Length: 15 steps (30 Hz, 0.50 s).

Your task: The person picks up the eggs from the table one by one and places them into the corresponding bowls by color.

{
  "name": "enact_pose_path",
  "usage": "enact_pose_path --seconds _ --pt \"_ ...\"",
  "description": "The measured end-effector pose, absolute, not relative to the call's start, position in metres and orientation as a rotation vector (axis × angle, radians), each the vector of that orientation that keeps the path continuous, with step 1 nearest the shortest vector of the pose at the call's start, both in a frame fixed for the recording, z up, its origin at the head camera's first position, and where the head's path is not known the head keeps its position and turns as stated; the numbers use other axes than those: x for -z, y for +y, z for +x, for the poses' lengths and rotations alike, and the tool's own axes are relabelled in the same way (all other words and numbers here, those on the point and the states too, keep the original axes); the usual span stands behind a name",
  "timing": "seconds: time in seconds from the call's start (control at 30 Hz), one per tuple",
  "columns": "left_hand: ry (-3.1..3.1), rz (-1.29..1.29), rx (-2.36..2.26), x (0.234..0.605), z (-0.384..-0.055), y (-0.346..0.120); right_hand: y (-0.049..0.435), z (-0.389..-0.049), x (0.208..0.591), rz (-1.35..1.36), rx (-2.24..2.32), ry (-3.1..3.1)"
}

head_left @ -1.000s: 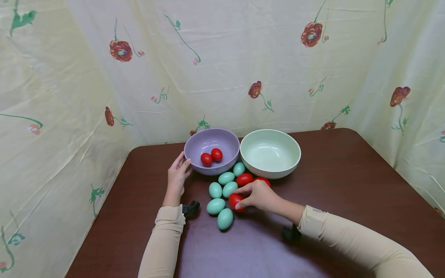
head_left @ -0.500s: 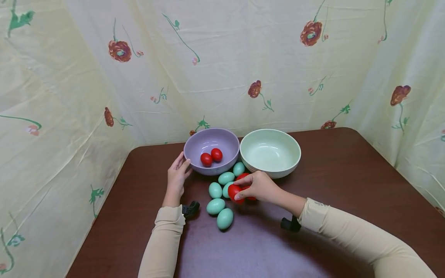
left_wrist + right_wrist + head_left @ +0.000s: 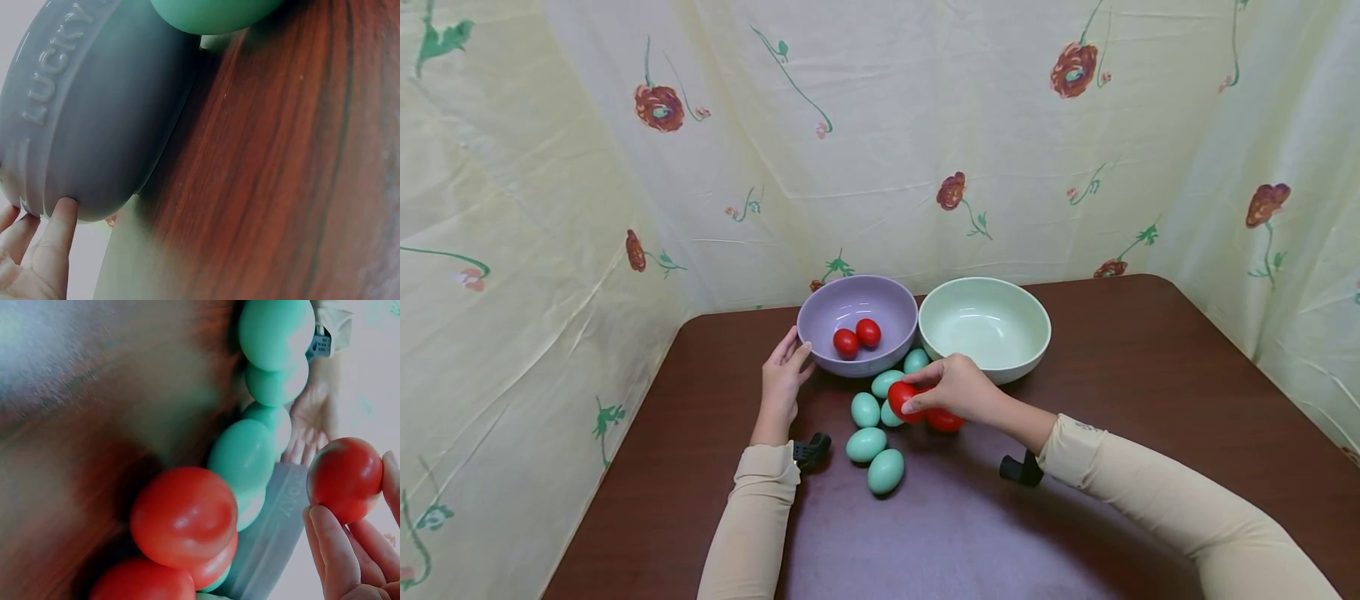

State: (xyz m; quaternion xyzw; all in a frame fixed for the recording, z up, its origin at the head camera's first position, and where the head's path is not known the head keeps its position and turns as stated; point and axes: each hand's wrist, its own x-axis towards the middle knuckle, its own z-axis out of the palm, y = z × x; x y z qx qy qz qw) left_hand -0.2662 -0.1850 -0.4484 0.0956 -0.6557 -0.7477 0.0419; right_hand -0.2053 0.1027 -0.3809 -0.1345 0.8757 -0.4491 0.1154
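A red egg is pinched between the thumb and fingers of my right hand, above the loose eggs on the table. In the right wrist view that held egg hangs clear of the others. My left hand rests its fairly straight fingers against the outer left side of a purple bowl; the left wrist view shows fingertips touching the bowl's wall. Inside the bowl lie two red eggs. Several green eggs and some red eggs lie in front, partly hidden by my right hand.
A pale green bowl with nothing in it stands right of the purple one, nearly touching it. All stand on a dark brown table. A floral curtain hangs behind and at both sides.
My right hand has lifted the red egg from among the others and carried it slightly up and toward the bowls. The left hand and both bowls have stayed still.
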Motion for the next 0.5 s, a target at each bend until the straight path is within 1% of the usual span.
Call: enact_pose_path --seconds 0.5 --pt "-2.0 0.274 2.283 0.448 -0.265 -0.184 0.098 -0.22 0.365 -0.407 1.364 2.55"
